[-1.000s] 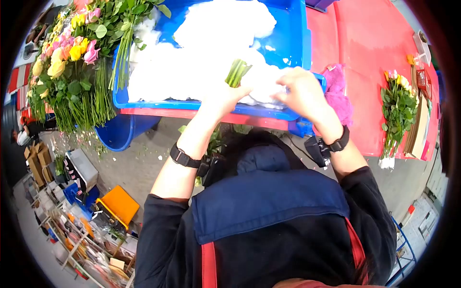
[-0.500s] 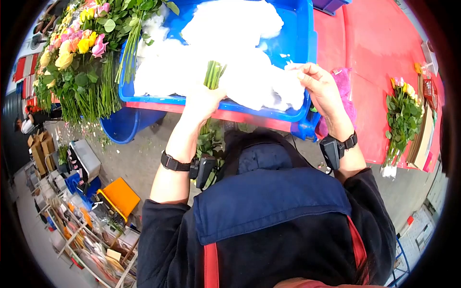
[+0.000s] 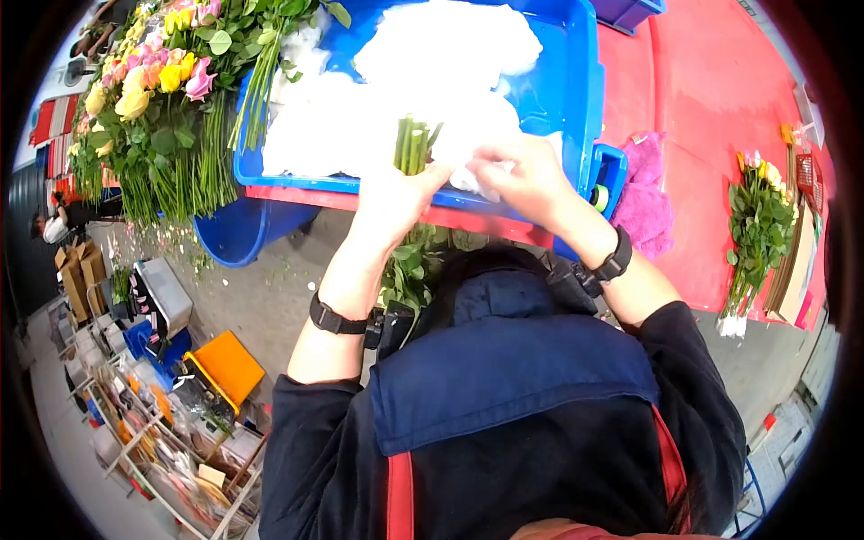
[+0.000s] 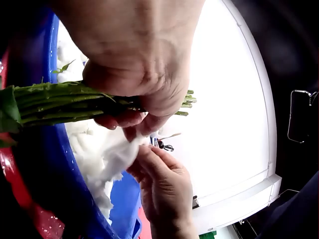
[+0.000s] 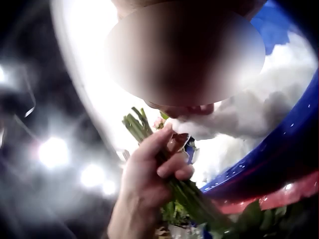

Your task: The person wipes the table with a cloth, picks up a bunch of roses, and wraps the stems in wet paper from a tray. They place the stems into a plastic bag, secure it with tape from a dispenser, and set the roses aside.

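Note:
My left hand [image 3: 396, 200] grips a bundle of cut green flower stems [image 3: 414, 148], whose trimmed ends stick out past the thumb. In the left wrist view the stems [image 4: 57, 103] run sideways under the palm, with leaves at their far left. Close beside them my right hand [image 3: 531, 180] pinches white cotton wool. That wool [image 4: 119, 154] stretches between the right fingertips and the left hand's fingers. More white cotton wool [image 3: 450, 45] fills much of the blue tray [image 3: 598, 85] beneath both hands. In the right wrist view a blur covers most of the right hand.
A large heap of roses [image 3: 135, 103] with long stems lies left of the tray, above a blue bucket [image 3: 238, 238]. On the red table [image 3: 702, 81] are a pink cloth [image 3: 646, 193] and a smaller rose bunch [image 3: 756, 225] with white-wrapped stem ends. Leaves show below the table edge.
My right hand moved out to the tray's right side, then came back left, close to the left hand. The left hand keeps its grip on the stems and shifted slightly left.

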A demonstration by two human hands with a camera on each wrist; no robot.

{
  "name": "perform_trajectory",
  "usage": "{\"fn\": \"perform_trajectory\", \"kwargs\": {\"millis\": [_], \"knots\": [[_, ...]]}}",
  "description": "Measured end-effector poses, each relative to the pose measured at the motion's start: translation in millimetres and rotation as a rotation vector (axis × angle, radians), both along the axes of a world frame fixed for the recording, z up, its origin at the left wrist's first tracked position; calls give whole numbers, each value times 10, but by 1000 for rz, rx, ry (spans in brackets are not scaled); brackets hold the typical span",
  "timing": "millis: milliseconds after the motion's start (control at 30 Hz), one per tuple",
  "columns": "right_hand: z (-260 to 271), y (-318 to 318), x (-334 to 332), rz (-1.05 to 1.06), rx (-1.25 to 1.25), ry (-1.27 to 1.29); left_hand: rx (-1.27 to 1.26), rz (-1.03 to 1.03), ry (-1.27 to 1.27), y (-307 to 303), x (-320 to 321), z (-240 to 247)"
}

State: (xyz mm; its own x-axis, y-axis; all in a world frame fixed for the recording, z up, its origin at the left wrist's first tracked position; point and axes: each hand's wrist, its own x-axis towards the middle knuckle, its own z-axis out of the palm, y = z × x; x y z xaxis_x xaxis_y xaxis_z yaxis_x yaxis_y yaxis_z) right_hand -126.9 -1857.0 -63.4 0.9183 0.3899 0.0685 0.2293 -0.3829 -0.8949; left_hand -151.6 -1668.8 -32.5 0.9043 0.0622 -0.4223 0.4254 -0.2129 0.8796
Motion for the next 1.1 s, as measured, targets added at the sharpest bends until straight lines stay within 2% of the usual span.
{"fn": "perform_trajectory", "kwargs": {"millis": [33, 133, 167, 267, 400, 467, 500, 600, 633, 733, 767, 800, 867, 967, 1033, 1100], "knots": [[44, 10, 29, -46, 107, 209, -5, 25, -85, 5, -9, 11], [122, 45, 21, -68, 149, 207, -25, -62, 23, 67, 24, 146], [138, 65, 21, -98, 124, 241, 25, -126, -64, 43, 29, 173], [81, 58, 45, -109, 285, 455, 132, -63, -109, -21, -13, 167], [-10, -45, 93, -132, 908, 783, 100, -98, -269, 55, -8, -97], [63, -185, 160, -182, 1181, 924, 131, -143, -103, 126, 3, 31], [-103, -329, 226, -114, 1248, 982, 146, -167, -20, 147, 4, 75], [-62, -380, 264, -65, 1175, 785, 121, -197, 10, 169, -24, -8], [60, -331, 246, -142, 1033, 679, 95, -175, 177, 136, -34, 47], [266, -173, 110, -87, 385, 71, 99, -236, 180, 118, -62, 11], [265, -98, 77, 64, 251, -167, 120, -267, 244, 112, -63, 27], [268, -21, 72, 261, 53, -378, 63, -252, 174, 98, -92, -14], [147, 190, -14, 289, 36, -408, -36, -240, 128, 93, -139, -86], [53, 305, -107, 110, 390, 225, -108, -236, 192, 119, -184, -59], [53, 360, -134, 109, 425, 346, -129, -280, 224, 128, -215, -14], [97, 385, -153, 91, 468, 514, -322, -287, 221, 206, -268, 7]]}}
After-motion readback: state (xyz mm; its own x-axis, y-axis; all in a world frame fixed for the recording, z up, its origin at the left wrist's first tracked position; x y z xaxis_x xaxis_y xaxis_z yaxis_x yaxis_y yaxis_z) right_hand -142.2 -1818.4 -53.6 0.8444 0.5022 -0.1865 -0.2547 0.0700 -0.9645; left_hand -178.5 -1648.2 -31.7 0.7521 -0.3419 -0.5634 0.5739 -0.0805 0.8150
